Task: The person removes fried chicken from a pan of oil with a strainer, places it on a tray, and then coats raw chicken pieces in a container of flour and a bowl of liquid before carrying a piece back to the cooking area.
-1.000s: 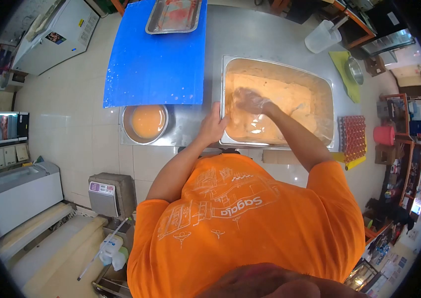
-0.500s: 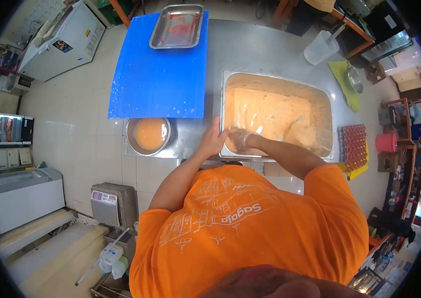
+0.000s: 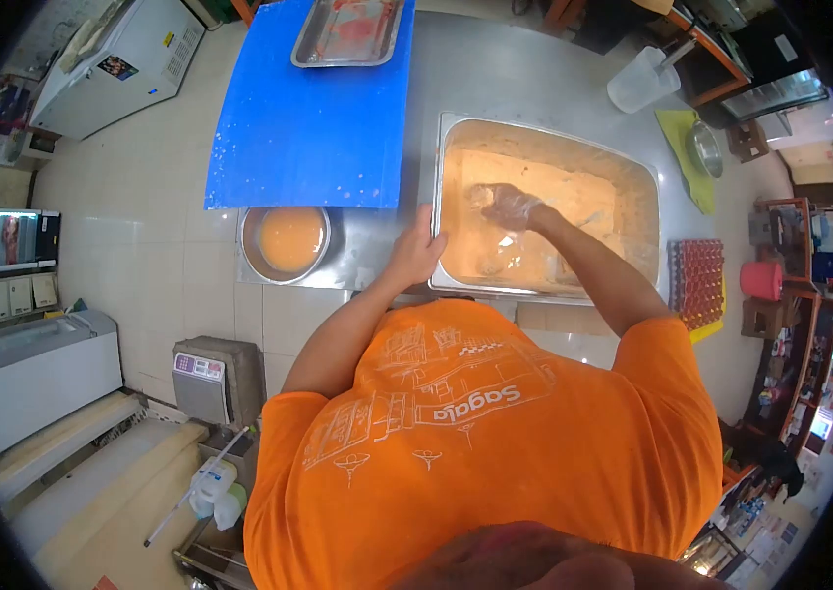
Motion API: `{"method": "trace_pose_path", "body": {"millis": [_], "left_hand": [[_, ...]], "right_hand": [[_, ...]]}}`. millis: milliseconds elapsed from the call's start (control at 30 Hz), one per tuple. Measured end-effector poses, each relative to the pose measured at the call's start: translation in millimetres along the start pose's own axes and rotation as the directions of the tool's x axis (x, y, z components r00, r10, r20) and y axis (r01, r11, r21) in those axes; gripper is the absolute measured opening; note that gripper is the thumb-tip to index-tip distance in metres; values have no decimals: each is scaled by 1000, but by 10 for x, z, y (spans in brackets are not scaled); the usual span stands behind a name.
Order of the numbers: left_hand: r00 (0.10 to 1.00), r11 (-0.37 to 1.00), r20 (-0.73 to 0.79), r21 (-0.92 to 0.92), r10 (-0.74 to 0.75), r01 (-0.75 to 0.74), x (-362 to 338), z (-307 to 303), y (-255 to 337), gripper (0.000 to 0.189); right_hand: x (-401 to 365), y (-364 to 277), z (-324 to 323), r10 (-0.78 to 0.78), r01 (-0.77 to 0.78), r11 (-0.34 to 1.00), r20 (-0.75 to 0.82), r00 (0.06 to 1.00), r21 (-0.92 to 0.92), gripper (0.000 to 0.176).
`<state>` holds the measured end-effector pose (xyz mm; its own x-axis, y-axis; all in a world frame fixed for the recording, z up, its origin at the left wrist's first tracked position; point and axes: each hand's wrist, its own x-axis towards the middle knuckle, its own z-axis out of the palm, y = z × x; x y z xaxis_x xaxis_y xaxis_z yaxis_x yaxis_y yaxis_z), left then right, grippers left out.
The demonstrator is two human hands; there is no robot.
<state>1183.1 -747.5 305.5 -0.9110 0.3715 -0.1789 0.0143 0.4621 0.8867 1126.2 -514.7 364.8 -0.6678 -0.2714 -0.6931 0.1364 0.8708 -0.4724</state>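
I count two hands, one deep metal pan (image 3: 544, 139), two round bowls, one board, one tray, one jug and one egg tray. With the middle of the pan as my dial and twelve pointing away from the person, the near bowl (image 3: 250, 258) sits at nine, holding orange liquid. The blue board (image 3: 308, 123) lies at ten, its near edge hiding the bowl's far rim, and the metal tray (image 3: 302, 41), smeared red, rests on it. The clear jug (image 3: 635, 87) stands at one, the small bowl (image 3: 706, 149) on a green mat (image 3: 676, 147) at two, the red egg tray (image 3: 697, 283) at four.

My right hand (image 3: 512, 207) is inside the pan, toward nine, in what looks like a clear glove. Its fingers are curled in beside a pale lump—I cannot tell whether they grip it. That hand and forearm block my view of part of the mix (image 3: 566, 182). My left hand (image 3: 418, 254) touches the rim at eight, thumb toward the pan; how tightly its fingers close, I cannot tell.

The mix lies in the pan on the steel table (image 3: 524, 74): pale orange, wet and lumpy, with glossy patches—and smears up the far wall.
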Motion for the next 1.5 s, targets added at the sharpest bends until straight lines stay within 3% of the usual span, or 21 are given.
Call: {"method": "trace_pose_path", "body": {"millis": [67, 200, 267, 300, 333, 467, 533, 633, 733, 800, 833, 867, 900, 933, 967, 1033, 1100, 1167, 1367, 1467, 1500], "left_hand": [[997, 998, -38, -7, 68, -68, 24, 40, -73, 45], [997, 998, -38, -6, 67, -67, 11, 43, -93, 47], [996, 997, -38, -15, 81, -81, 15, 45, -103, 47], [995, 996, -38, -20, 89, -90, 20, 49, -107, 47], [995, 996, -43, -23, 86, -87, 20, 61, -119, 46], [1000, 997, -8, -71, 19, -19, 8, -3, 27, 42], [999, 995, -8, -94, 36, -37, -14, 0, 43, 41], [991, 987, -45, -95, 123, -126, 20, 36, -73, 41], [996, 992, -19, -88, 91, -92, 10, 29, -58, 41], [994, 992, -38, -69, 101, -103, 6, 33, -64, 41], [996, 995, -35, -57, 83, -85, -17, 38, -79, 43], [997, 997, -33, -41, 71, -72, -11, 40, -95, 46], [998, 998, -31, -26, 60, -61, 1, 45, -106, 48], [997, 997, -40, -23, 66, -67, 2, 51, -115, 49], [996, 997, -50, -20, 74, -76, 8, 56, -121, 50], [997, 998, -45, -20, 56, -57, 6, 68, -117, 47], [1000, 1000, -18, -27, 2, -3, 10, 55, -101, 41], [1000, 997, 1, -82, -6, 6, 4, -8, 9, 41], [994, 993, -57, -61, 94, -98, 7, 68, -110, 41], [998, 995, -38, -76, 57, -60, -1, 42, -52, 40], [999, 996, -23, -86, 36, -38, -11, 13, -8, 39]], "right_hand": [[-286, -192, -128, -47, 51, 995, -47, 998, 85, 53], [-181, 51, -105, 39, -39, 998, -2, 999, -50, 59], [191, 642, 227, -22, 81, 947, 190, 982, -312, 56], [428, 961, 476, -76, 247, 859, 364, 928, -448, 54], [374, 996, 682, -247, 418, 772, 380, 892, -479, 54], [575, 106, 1114, -256, 547, 681, 542, 800, -486, 29], [383, -288, 997, -135, 291, 873, 378, 916, -391, 23], [675, 124, 1278, -252, 310, 915, 237, 938, -256, 25], [689, 347, 1170, -201, 200, 979, -136, 970, -21, 27], [646, 417, 680, -555, 445, 792, -188, 810, -419, 31], [651, 471, 393, -827, 588, 275, 125, 548, -761, 34], [463, 265, 218, -628, 513, 699, -84, 774, -497, 36], [208, -26, 7, -309, 292, 949, -165, 937, -118, 38], [88, -200, -81, 48, -19, 960, -95, 994, 280, 41], [145, -214, -37, -85, 84, 994, -6, 996, -71, 40], [374, -132, 183, -215, 341, 672, 267, 939, -658, 39], [636, -64, 662, -221, 310, 541, 224, 949, -782, 33], [715, -52, 863, -138, 132, 942, 2, 990, -309, 27], [521, -192, 1152, -268, 342, 810, 217, 939, -476, 20], [494, -68, 1201, -358, 366, 890, 80, 930, -273, 21], [465, -23, 1175, -282, 286, 945, 51, 958, -161, 21]]}}
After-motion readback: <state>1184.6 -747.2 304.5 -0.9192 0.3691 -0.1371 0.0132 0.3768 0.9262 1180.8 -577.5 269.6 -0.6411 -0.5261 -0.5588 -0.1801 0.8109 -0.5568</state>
